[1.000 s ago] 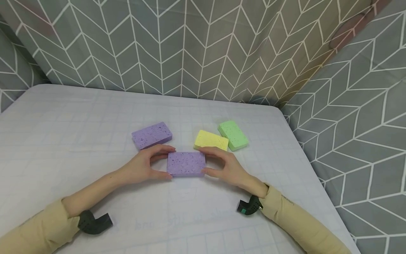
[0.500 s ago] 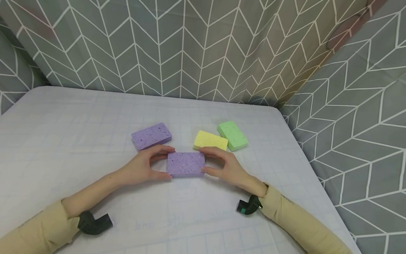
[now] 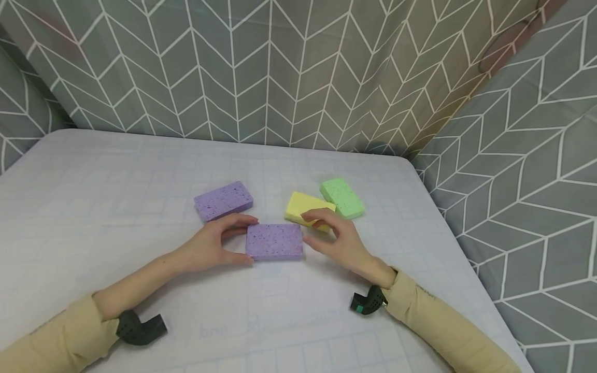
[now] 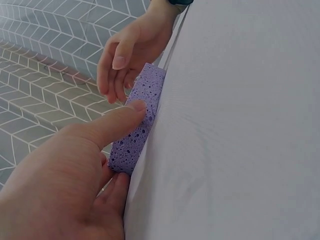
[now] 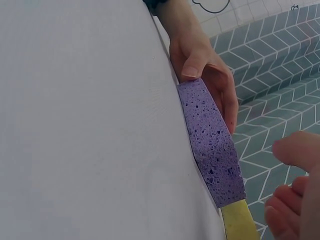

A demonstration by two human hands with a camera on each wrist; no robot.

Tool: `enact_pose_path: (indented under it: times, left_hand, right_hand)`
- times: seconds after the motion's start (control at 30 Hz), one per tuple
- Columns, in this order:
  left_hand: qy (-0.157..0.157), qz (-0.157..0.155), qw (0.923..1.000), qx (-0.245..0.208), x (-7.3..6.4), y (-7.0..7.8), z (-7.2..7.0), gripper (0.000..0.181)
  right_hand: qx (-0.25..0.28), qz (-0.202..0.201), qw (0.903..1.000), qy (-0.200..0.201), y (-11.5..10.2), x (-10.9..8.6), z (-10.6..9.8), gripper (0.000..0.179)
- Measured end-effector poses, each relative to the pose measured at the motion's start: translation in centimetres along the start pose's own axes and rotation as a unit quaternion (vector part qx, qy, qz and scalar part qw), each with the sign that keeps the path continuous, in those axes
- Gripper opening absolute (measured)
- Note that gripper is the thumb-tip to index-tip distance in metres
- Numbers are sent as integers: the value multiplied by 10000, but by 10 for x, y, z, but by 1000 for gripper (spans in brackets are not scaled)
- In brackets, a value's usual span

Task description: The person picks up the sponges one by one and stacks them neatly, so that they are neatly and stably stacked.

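Note:
A purple sponge (image 3: 274,241) lies flat on the white-covered table in front of the person. My left hand (image 3: 210,246) grips its left end, thumb at the near edge and fingers at the far edge. In the left wrist view, the thumb (image 4: 127,112) presses against the pitted side of the sponge. Just off the sponge's right end is my right hand (image 3: 342,243), fingers loosely bent and holding nothing; it partly covers a yellow sponge (image 3: 297,208). The right wrist view shows a gap between that hand (image 5: 292,200) and the purple sponge (image 5: 212,145).
Behind the left hand lies a second purple sponge (image 3: 224,200), set at an angle. A green sponge (image 3: 342,198) sits against the yellow one at the back right. Grey patterned curtains (image 3: 252,77) hang behind the table (image 3: 116,171) and along its right side.
My right hand has let go of the purple sponge's right end and moved slightly right, over part of the yellow sponge. The left hand keeps its hold in the same place.

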State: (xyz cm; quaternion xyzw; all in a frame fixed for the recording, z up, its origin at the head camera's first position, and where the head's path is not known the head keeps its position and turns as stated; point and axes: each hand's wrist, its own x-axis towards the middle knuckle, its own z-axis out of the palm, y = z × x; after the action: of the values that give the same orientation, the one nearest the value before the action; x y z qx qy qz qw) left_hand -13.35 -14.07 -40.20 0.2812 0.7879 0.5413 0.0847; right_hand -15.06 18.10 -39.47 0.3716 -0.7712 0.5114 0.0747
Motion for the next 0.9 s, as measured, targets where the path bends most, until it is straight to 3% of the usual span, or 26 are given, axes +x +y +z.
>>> enact_pose_path:
  times: [0.23,0.57,0.77,0.9]
  left_hand:
    - [9,35,10000,3,0,-1,0,80]
    - [-4,81,9999,66,0,-2,-1,80]
    - [6,124,9999,52,0,-2,0,80]
    - [10,111,9999,63,0,-2,0,79]
  right_hand:
    - [-675,-65,9970,362,5,3,-8,47]
    - [-1578,519,9847,525,15,4,-18,58]
    - [-1721,954,9782,670,17,5,-18,63]
    - [-1900,1011,9747,600,19,6,-19,64]
